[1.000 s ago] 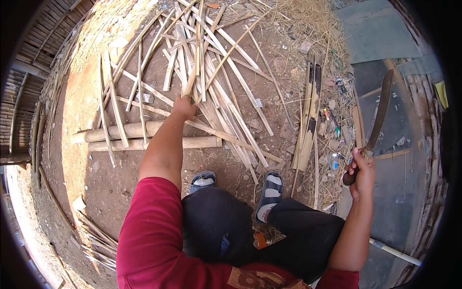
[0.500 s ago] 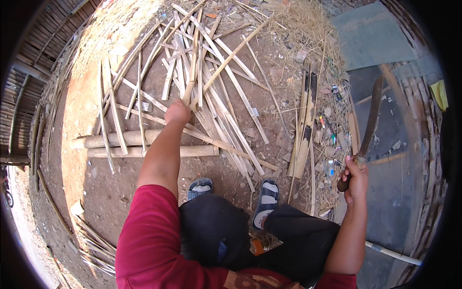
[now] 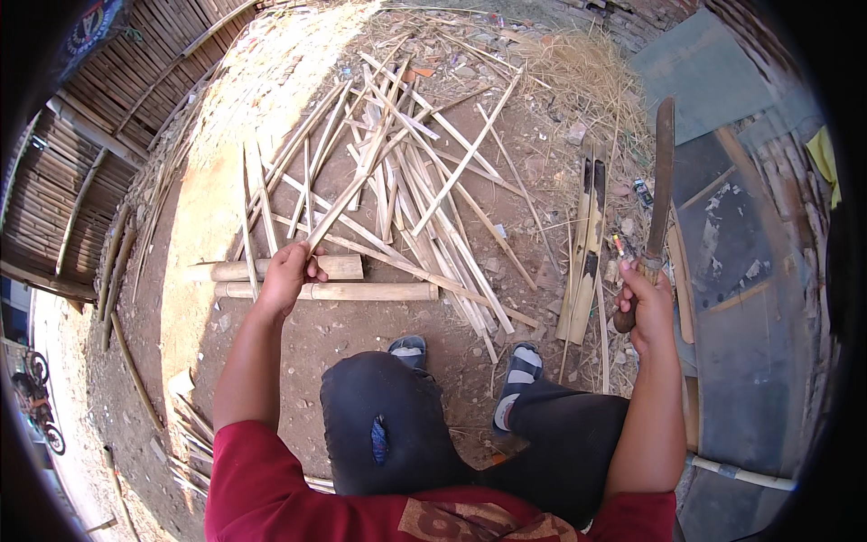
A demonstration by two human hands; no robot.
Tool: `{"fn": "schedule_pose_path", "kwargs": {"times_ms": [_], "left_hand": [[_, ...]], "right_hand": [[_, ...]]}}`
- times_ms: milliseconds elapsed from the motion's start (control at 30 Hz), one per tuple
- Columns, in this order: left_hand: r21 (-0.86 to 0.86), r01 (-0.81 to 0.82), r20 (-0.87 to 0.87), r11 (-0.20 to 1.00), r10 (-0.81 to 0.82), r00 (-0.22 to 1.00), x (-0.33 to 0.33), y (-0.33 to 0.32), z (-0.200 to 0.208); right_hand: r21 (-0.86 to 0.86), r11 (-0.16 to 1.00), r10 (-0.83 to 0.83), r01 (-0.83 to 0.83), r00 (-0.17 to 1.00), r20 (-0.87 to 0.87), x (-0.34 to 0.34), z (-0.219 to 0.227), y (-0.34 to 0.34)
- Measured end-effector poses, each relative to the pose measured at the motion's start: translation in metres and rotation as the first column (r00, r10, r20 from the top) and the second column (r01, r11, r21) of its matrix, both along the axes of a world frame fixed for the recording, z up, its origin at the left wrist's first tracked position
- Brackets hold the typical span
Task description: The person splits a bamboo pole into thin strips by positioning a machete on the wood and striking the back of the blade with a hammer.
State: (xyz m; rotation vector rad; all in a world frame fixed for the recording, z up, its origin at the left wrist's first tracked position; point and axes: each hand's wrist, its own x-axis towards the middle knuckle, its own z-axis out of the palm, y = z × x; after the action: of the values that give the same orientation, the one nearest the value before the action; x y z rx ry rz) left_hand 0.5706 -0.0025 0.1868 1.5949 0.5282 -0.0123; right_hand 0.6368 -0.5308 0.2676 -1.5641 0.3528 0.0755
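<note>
Strip of bamboo (image 3: pixel 340 210), gripped at its near end by the closed left hand (image 3: pixel 289 274) — its length slanting onto the pile (image 3: pixel 390 199) on the ground (image 3: pixel 298 379). The right hand (image 3: pixel 647 310) is wrapped round a knife (image 3: pixel 661 185), well apart from the strip. Drawing the strip steadily lengthwise should limit snagging — with the knife best kept clear of the left arm (image 3: pixel 246 366).

Bamboo strips (image 3: pixel 470 151) numbered well over ten; their overlap prevented an exact count. Also recorded were one long knife (image 3: pixel 664 181), two thick bamboo poles (image 3: pixel 379 292) partly beneath the strips, two sandals (image 3: pixel 525 361), one motorcycle (image 3: pixel 32 397) with two wheels (image 3: pixel 55 440), and one white pipe (image 3: pixel 745 474).
</note>
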Motion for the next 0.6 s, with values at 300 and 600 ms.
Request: {"fn": "schedule_pose_path", "kwargs": {"times_ms": [300,600], "left_hand": [[0.003,-0.074,0.074,0.997,0.074,0.995,-0.236,-0.069,0.079],[0.046,0.160,0.297,0.986,-0.166,0.940,-0.334,-0.149,0.124]], "right_hand": [[0.036,0.937,0.349,-0.349,0.937,0.007,-0.036,0.014,0.068],[0.300,0.745,0.570,-0.596,0.802,0.176,-0.092,0.039,0.128]]}}
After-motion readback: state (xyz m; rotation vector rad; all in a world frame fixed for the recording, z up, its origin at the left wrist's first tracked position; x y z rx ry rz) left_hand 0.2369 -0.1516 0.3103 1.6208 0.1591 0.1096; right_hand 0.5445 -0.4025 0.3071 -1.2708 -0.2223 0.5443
